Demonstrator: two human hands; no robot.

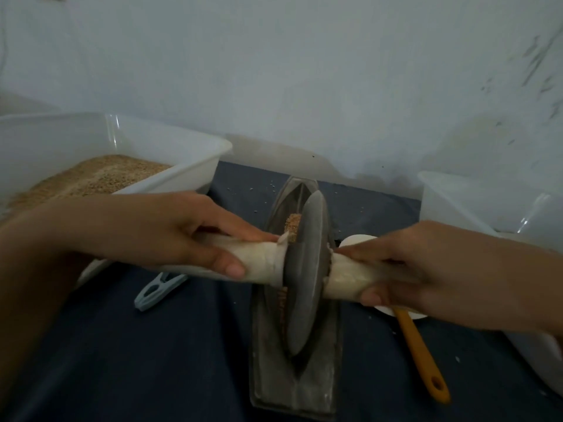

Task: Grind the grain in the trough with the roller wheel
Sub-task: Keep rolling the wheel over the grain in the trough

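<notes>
Fingers of the left hand (170, 236) are curled round one wooden handle (259, 263), and the right hand (426, 266) is wrapped on the other, so both are clamped tight w/ nothing spare. Between them the roller wheel (304, 275) is stood on edge in the trough (292, 376), whose long axis is run away from the body, at right angles to the axle. Grain (294, 222) is seen just behind the wheel on the left side, some also packed along the groove nearer in. Prob the next push should be sent fwd along the trough, both hands equally near. Tabletop (152, 360) is covered in dark cloth.
</notes>
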